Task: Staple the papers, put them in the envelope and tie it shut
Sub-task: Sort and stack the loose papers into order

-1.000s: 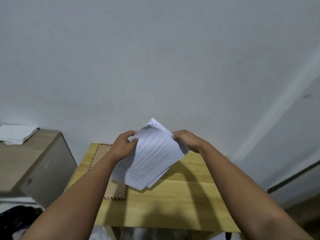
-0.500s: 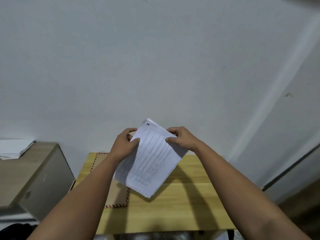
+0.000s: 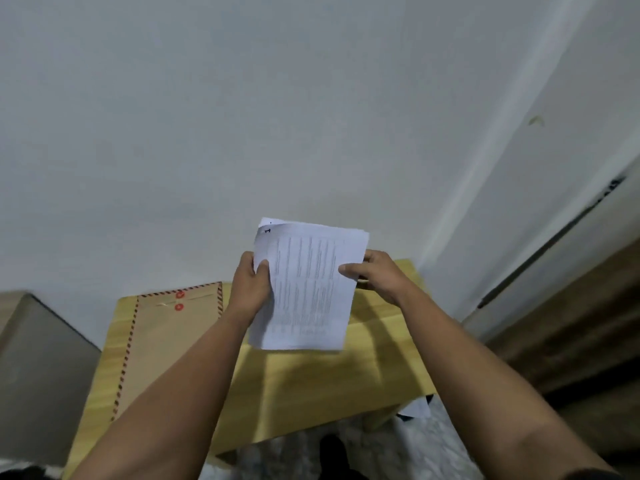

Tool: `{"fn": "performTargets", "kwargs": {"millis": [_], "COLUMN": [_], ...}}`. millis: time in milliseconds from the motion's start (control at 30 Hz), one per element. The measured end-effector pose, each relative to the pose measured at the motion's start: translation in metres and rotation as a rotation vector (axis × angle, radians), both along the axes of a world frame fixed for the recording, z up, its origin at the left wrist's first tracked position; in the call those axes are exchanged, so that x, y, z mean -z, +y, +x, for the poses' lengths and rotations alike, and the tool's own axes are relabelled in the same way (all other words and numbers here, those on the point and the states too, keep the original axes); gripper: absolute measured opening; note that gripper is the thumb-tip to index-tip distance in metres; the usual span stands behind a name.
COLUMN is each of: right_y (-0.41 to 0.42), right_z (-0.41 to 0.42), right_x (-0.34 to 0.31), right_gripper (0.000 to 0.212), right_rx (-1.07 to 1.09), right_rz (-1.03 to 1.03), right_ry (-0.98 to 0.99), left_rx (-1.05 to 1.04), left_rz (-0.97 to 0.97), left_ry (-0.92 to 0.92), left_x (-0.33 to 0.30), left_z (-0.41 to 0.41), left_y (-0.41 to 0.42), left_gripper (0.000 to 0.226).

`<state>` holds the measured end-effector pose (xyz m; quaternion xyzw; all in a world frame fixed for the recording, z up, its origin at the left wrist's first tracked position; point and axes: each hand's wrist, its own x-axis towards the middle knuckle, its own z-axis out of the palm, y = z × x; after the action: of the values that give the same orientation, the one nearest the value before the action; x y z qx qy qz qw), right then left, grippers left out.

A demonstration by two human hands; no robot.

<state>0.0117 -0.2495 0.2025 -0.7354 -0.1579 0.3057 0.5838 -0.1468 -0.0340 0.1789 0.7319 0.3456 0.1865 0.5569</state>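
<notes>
A stack of white printed papers (image 3: 306, 289) is held upright above the table, printed side toward me. My left hand (image 3: 251, 289) grips its left edge and my right hand (image 3: 379, 277) grips its right edge. A brown envelope (image 3: 162, 344) with a red-striped border and two red string-tie buttons lies flat on the left part of the wooden table (image 3: 311, 386), partly under my left forearm. No stapler is visible.
A grey cabinet (image 3: 38, 368) stands to the left of the table. The white wall is right behind the table. A dark wooden panel (image 3: 571, 341) runs along the right. A sheet of paper (image 3: 415, 408) lies on the floor by the table's right corner.
The papers have been turned from a slant to nearly upright and squared into a neater stack. Both hands kept their grip. My view has tilted down, showing more of the envelope.
</notes>
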Motion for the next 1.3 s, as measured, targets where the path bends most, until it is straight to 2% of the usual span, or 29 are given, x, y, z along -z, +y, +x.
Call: {"fn": "performTargets", "kwargs": {"millis": [133,267,367,467,533,600,833,1000,1133,1300], "right_y": [-0.006,-0.012,-0.016,-0.017,-0.017,-0.017,-0.011,-0.019,-0.017,-0.013], "right_z": [0.017,0.038,0.051,0.064,0.075,0.089,0.128,0.129,0.134,0.148], "right_x": [0.045,0.081,0.101,0.115,0.120,0.123,0.114,0.126,0.128,0.123], "right_gripper": [0.026,0.020,0.014,0.017,0.017,0.004,0.023,0.033,0.031,0.013], "right_rx": [0.155,0.229,0.161,0.111,0.097,0.110,0.110,0.100,0.083,0.075], "right_rz": [-0.024,-0.073,-0.149,-0.179,-0.185,-0.178,-0.068,-0.091,-0.086,-0.085], "right_ry": [0.025,0.012,-0.118,-0.132,-0.138,-0.134,-0.081,-0.038,-0.039,0.008], "left_rx": [-0.013,-0.015,-0.028,-0.022,-0.018,-0.021,-0.027,-0.006,-0.015,-0.022], "left_rz": [-0.149,-0.179,-0.163,-0.193,-0.181,-0.139,-0.030,-0.006,-0.032,-0.032], "left_ry": [0.011,0.033,0.056,0.089,0.077,0.056,-0.001,0.039,0.054,0.026], "left_x": [0.022,0.049,0.067,0.077,0.079,0.080,0.067,0.065,0.066,0.068], "left_z": [0.030,0.053,0.069,0.082,0.089,0.098,0.124,0.124,0.128,0.131], "left_y": [-0.024,-0.032,-0.035,-0.038,-0.038,-0.037,-0.035,-0.046,-0.049,-0.044], "left_gripper": [0.019,0.013,0.017,0.019,0.020,0.019,0.034,0.039,0.037,0.044]}}
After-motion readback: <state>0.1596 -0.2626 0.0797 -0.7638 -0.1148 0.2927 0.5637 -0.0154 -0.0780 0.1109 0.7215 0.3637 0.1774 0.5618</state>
